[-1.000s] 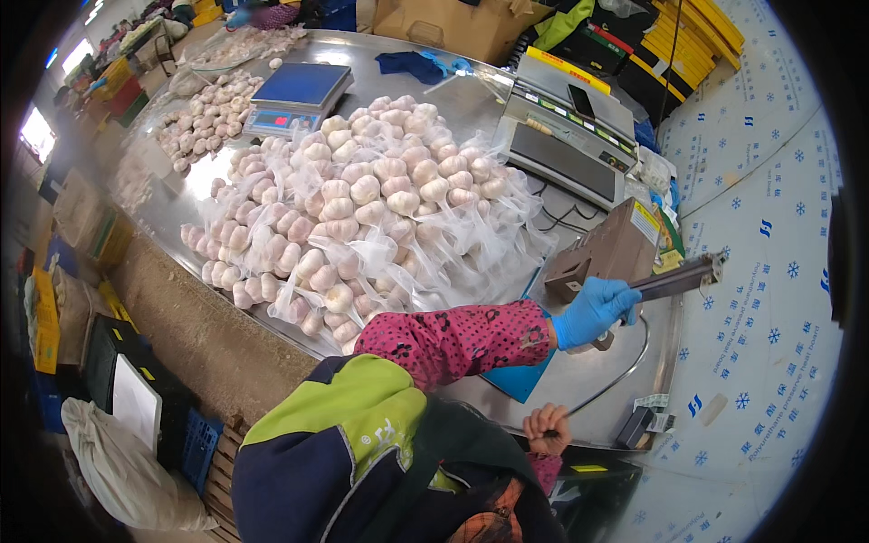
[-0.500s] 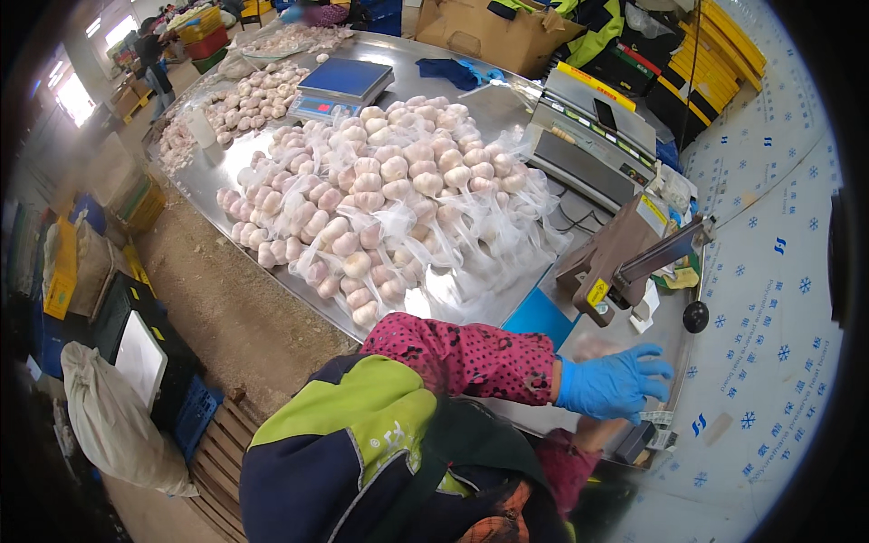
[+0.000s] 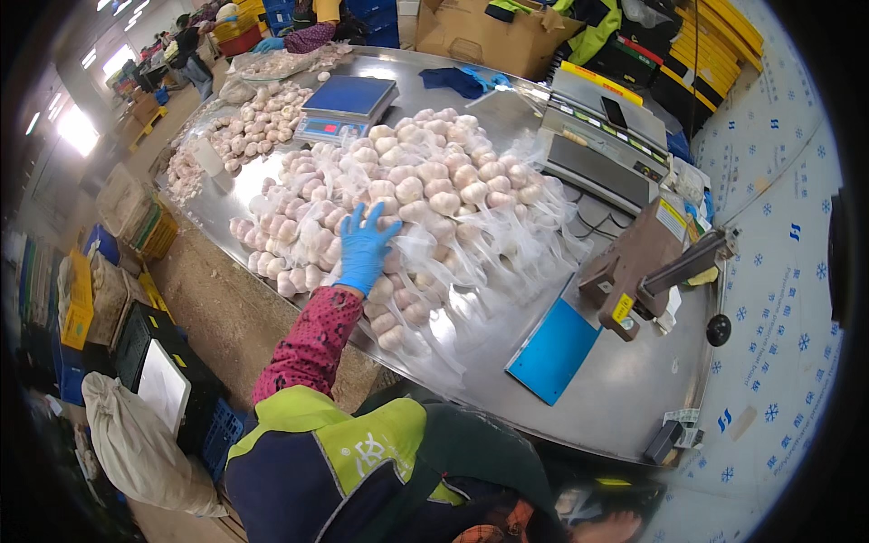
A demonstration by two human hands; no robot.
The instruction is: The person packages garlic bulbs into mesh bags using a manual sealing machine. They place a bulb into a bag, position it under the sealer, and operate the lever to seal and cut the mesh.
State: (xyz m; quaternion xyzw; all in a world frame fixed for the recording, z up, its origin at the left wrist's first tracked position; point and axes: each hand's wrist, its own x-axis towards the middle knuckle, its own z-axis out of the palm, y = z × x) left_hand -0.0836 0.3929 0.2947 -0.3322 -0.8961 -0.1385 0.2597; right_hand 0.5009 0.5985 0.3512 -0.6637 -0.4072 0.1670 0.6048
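My left hand (image 3: pixel 365 249), in a blue glove, lies on the left part of a heap of netted garlic (image 3: pixel 425 181), fingers spread. The pale pink bulbs sit in white mesh bags whose loose ends trail toward the table's near edge. Down at the lower right, my right hand (image 3: pixel 608 530) is partly cut off by the picture's edge, beside a dark crate (image 3: pixel 625 493) with pale things in it. Whether its fingers hold anything cannot be made out. A brown lever device (image 3: pixel 629 262) with a black knob stands right of the heap, beside a blue plate (image 3: pixel 554 351).
On the metal table (image 3: pixel 625 389) are a blue-topped scale (image 3: pixel 348 98), loose garlic (image 3: pixel 258 122), dark blue gloves (image 3: pixel 453 81) and a long grey machine (image 3: pixel 597 145). A small dark box (image 3: pixel 665 442) sits at the near right corner. Another person's gloved hand (image 3: pixel 270 45) is at the far end.
My left hand has swung from the right side of the table, near the lever device, across to the garlic heap. My right hand has dropped toward the crate below the table's edge.
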